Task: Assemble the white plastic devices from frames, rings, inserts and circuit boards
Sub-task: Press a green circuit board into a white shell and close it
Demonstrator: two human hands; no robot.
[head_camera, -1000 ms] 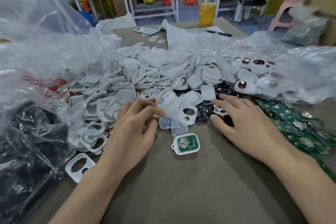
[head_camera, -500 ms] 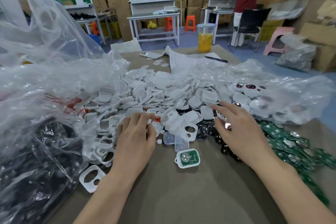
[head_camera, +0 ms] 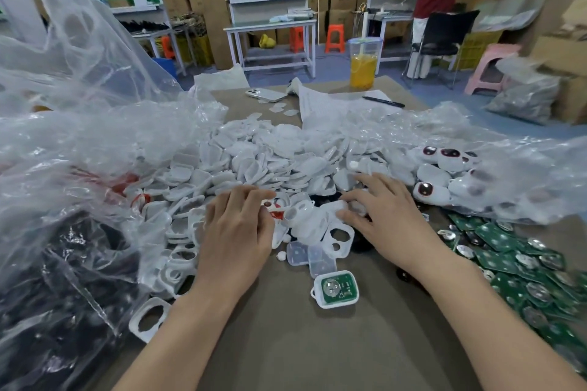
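Observation:
A big heap of white plastic shells and frames [head_camera: 254,162] covers the middle of the table. My left hand [head_camera: 238,232] lies palm down at its near edge, fingers curled over small parts beside a red ring [head_camera: 277,214]; its thumb is hidden. My right hand [head_camera: 387,216] rests spread on white and black pieces, holding nothing. Between my hands lies a white frame with a round hole [head_camera: 300,216]. Nearer me sit clear inserts [head_camera: 313,257] and a white shell with a green circuit board in it [head_camera: 335,289]. Loose green circuit boards [head_camera: 524,263] are piled at the right.
Crumpled clear plastic bags stand left [head_camera: 79,136] and right [head_camera: 508,168]; the right one holds finished white devices with dark lenses [head_camera: 440,168]. Black parts in a bag [head_camera: 57,295] fill the near left. A phone [head_camera: 265,94], papers, a pen and a drink cup [head_camera: 362,67] are at the far edge.
The view has tilted up. Both hands have slid further into the heap; my right hand has left the black rings for the white pieces, and the left has closed in on the red ring.

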